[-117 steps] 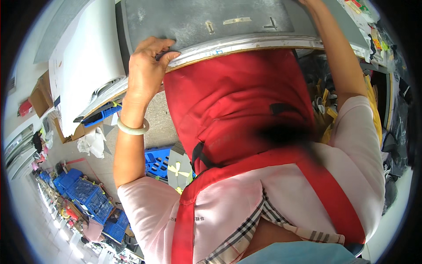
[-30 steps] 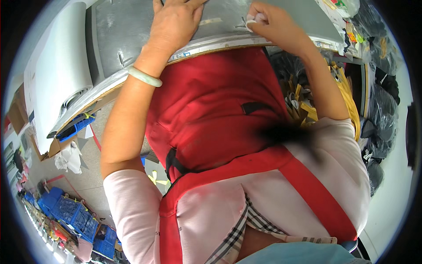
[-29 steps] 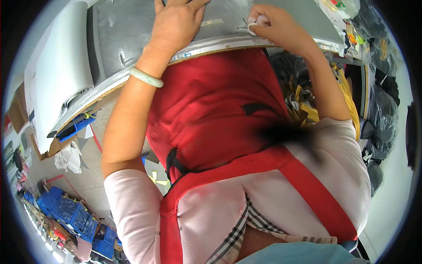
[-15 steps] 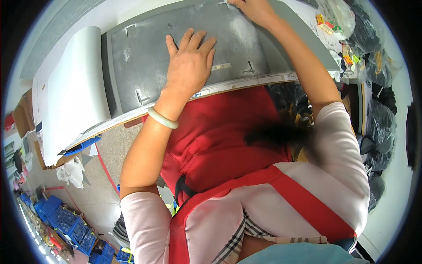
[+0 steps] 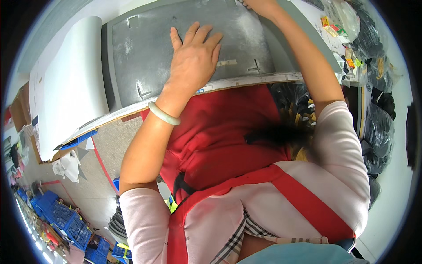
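My left hand [image 5: 192, 59] lies palm down with its fingers spread on a thin dark grey sheet [image 5: 147, 48]. Whitish smudges mark the sheet, and L-shaped or square cut marks sit near its corners. A short strip of beige tape sticks to it beside my left hand. At the top edge of the view my right hand [image 5: 263, 8] is over the sheet's far right corner. Its fingers are drawn together around something small and pale, partly cut off by the picture edge, so I cannot make out what it is. Under the dark sheet lies a larger grey sheet [image 5: 288, 48].
A curled white sheet [image 5: 74, 70] lies at the table's left. Clear and black plastic bags [image 5: 378, 132] line the right side, with small boxes [image 5: 329, 26] at the table's far right. Blue crates [image 5: 70, 220] stand on the floor at lower left.
The view has shifted slightly, so the table sits higher in the picture. My right fingertips have moved a little to the right at the sheet's far corner. My left hand stays flat on the sheet.
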Tool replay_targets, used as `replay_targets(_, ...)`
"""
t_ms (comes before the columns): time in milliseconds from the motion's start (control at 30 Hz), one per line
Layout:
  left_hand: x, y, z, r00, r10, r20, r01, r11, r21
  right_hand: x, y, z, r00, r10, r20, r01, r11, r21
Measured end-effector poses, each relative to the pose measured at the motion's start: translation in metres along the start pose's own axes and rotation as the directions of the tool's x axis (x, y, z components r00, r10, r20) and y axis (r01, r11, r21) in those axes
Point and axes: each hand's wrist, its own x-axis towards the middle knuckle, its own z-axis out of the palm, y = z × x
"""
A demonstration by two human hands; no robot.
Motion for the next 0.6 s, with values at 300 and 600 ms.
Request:
replay_targets(300,-0.001,0.001,0.0,1.0,-0.017,-0.005,0.017,0.999,0.036,0.025,0.011,0.005,0.978,0.034,0.205,-0.008,0.992,-0.127)
replay_targets(600,-0.001,0.0,0.004,0.999,-0.003,0.043,-0.004,0.988,0.157,0.05,-0.114,0.096,0.946,-0.321,0.046,0.28,0.879,0.385)
